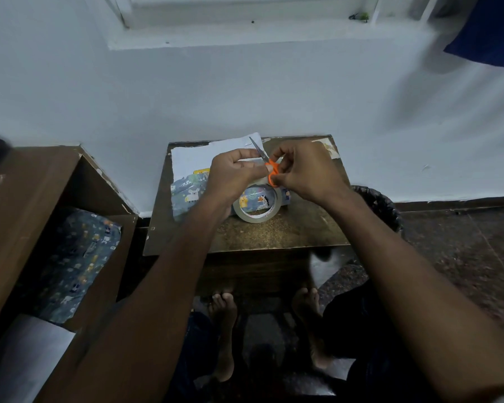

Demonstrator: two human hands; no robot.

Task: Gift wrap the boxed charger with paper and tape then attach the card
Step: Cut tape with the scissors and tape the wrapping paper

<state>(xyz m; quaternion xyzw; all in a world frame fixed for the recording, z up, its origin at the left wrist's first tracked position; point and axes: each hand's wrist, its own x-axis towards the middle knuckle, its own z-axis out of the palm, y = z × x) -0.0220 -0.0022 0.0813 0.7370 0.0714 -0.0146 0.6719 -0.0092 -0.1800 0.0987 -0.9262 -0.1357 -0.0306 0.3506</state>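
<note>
Before you: a small brown table point(274, 234) set against the wall. On its left half lies animal-print wrapping paper point(186, 193), white underside showing toward the far-left corner. A clear tape roll point(256, 212) rests near the centre, overlapping the paper.

One view only, from the person's head, wide-angle, looking forward and steeply down. The small table point(274, 234) sits mid-frame, its far edge against the wall point(245, 91), its near edge above the person's feet. Both forearms reach in from the bottom corners. A wooden cabinet point(41, 199) fills the left side, close by.
</note>
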